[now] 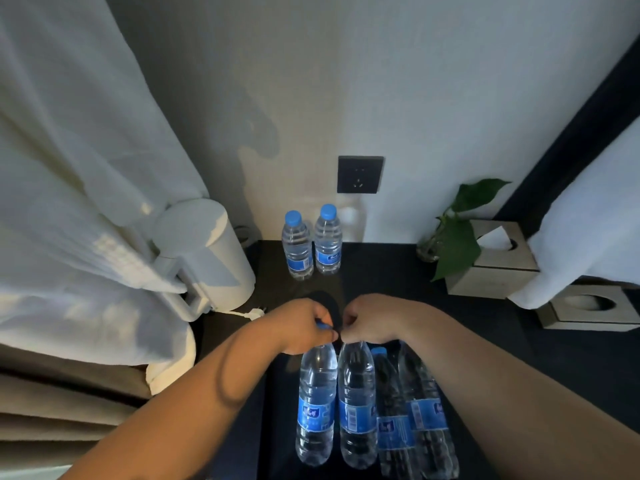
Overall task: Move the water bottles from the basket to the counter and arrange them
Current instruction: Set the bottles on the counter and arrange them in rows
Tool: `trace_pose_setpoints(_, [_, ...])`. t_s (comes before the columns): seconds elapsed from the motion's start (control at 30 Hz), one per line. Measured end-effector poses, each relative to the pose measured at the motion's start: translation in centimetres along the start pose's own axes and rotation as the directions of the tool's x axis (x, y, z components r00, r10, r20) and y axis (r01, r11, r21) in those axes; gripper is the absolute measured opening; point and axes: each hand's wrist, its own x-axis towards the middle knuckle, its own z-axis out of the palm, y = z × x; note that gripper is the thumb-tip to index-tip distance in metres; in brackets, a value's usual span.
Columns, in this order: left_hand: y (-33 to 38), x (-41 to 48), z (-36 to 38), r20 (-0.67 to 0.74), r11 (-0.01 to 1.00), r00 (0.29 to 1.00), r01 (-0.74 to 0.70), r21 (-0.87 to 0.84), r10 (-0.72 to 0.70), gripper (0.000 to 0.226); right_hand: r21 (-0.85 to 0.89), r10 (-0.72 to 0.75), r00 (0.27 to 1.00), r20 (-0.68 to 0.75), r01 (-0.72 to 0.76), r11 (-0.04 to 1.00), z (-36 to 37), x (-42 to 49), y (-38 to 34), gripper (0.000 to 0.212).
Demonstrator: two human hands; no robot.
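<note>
Near us, the left hand [304, 325] grips the blue cap of one bottle [316, 403] while the right hand [370, 318] pinches the top of the next bottle [356, 403] (its cap hidden). We see a far pair of bottles [297, 247] upright on the counter [398, 271] by the wall.

Six water bottles [317, 403], two tissue boxes [491, 271], one kettle [207, 251], one plant [457, 244], one wall socket [360, 174].

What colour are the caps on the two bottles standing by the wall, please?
The caps are blue, shown best in the head view.
</note>
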Motion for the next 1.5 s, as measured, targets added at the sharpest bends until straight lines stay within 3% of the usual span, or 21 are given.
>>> trace_pose_setpoints(0.13, [1.7,-1.3,-1.1,-0.167,0.998,0.986,0.007,0.062,0.003,0.020,-0.020,-0.067,0.989,-0.134,0.065,0.998,-1.7,-1.5,-0.3,0.016])
trace_pose_setpoints(0.27, [3.2,-1.9,-2.4,-0.430,0.988,0.903,0.044,0.145,0.023,0.026,-0.081,-0.131,0.929,-0.346,0.109,0.991,-4.1,-2.8,-0.8,0.025])
trace_pose_setpoints(0.4, [3.9,-1.1,-4.6,-0.441,0.991,0.892,0.132,0.034,-0.103,0.028,-0.110,-0.172,0.831,-0.529,0.134,0.985,-5.7,-3.2,-1.3,0.019])
trace_pose_setpoints(0.5, [3.6,-0.9,-5.3,-0.488,0.993,0.866,0.114,-0.020,-0.109,0.026,-0.133,-0.181,0.771,-0.611,0.125,0.983,-7.0,-3.3,-1.1,0.018])
trace_pose_setpoints(0.63, [3.1,-0.5,-6.4,-0.610,0.989,0.788,0.138,0.045,-0.083,0.029,-0.147,-0.165,0.712,-0.683,0.088,0.985,-8.6,-2.6,-0.8,0.012])
trace_pose_setpoints(0.8, [1.5,1.0,-7.8,-0.600,0.981,0.800,0.119,0.153,-0.003,0.030,-0.196,-0.165,0.691,-0.704,0.034,0.980,-10.0,-0.2,-0.5,0.013])
trace_pose_setpoints(0.97, [0.1,2.8,-8.2,-0.621,0.978,0.784,0.139,0.158,-0.011,0.029,-0.227,-0.132,0.726,-0.674,-0.033,0.973,-10.5,3.1,0.1,0.021])
trace_pose_setpoints(1.2, [-1.2,3.6,-8.0,-0.643,0.980,0.765,0.153,0.129,-0.035,0.037,-0.165,-0.065,0.678,-0.732,-0.084,0.983,-9.7,5.1,0.8,0.063])
trace_pose_setpoints(1.33, [-2.7,3.0,-6.8,-0.598,0.987,0.796,0.151,0.046,-0.093,0.040,-0.015,0.038,0.662,-0.749,-0.074,0.997,-7.0,4.9,2.2,0.087])
trace_pose_setpoints(1.4, [-3.7,2.5,-5.6,-0.559,0.990,0.820,0.137,-0.023,-0.127,0.050,0.017,0.070,0.696,-0.715,-0.083,0.996,-5.2,4.8,3.3,0.079])
trace_pose_setpoints(1.5, [-5.0,2.1,-2.8,-0.470,0.989,0.871,0.141,-0.033,-0.140,0.058,-0.038,0.127,0.811,-0.572,-0.181,0.983,-2.3,4.8,5.4,0.062])
